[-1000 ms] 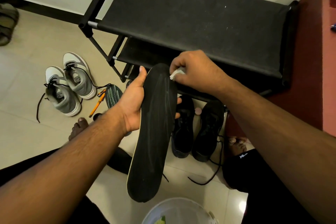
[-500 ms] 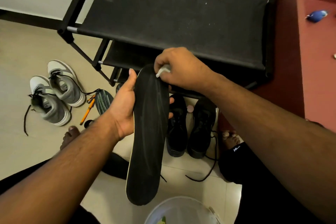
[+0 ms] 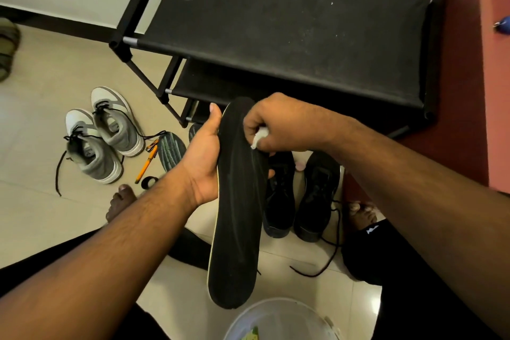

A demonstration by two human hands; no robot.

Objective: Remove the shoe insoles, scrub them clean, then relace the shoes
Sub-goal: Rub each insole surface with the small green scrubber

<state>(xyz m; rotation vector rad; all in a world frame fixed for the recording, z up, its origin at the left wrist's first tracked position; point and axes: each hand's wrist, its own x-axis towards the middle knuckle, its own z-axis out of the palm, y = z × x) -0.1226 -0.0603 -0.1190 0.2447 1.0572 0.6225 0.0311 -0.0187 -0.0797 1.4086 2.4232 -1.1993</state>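
Gripping black insole, left hand; right hand pinches white cloth against it.

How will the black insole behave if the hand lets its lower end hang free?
The black insole probably stays nearly straight: held only near its top by the left hand, it hardly droops. It seems light, since one hand holds it up. Pushed hard, such a thin sheet would likely bend.

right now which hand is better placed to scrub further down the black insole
Right. The right hand already pinches the small white scrubber against the black insole near its top, while the left hand grips the insole's edge to steady it.
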